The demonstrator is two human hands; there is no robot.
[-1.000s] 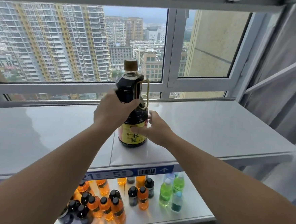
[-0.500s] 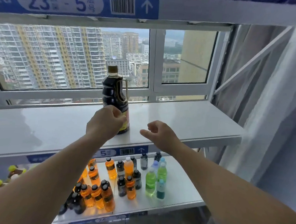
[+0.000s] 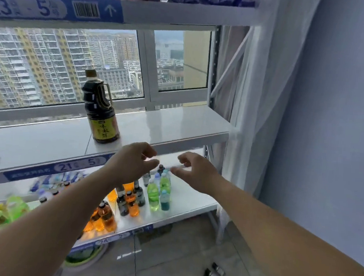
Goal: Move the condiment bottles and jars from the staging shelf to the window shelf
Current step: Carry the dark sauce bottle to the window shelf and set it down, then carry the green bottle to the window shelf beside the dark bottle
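A dark sauce bottle with a brown cap, side handle and yellow label stands upright on the white window shelf. My left hand hovers in front of the shelf's front edge, below and right of the bottle, fingers loosely curled and holding nothing. My right hand is beside it, apart from the bottle, fingers relaxed and empty. Both forearms reach in from the bottom of the view.
On the shelf below stand several small orange, dark and green drink bottles. An upper shelf with a blue label strip spans the top. A white curtain hangs right. Small dark bottles lie on the floor.
Both hands let go of the sauce bottle, which now stands alone on the window shelf. The hands drew back and lower, and the view pulled away and turned right.
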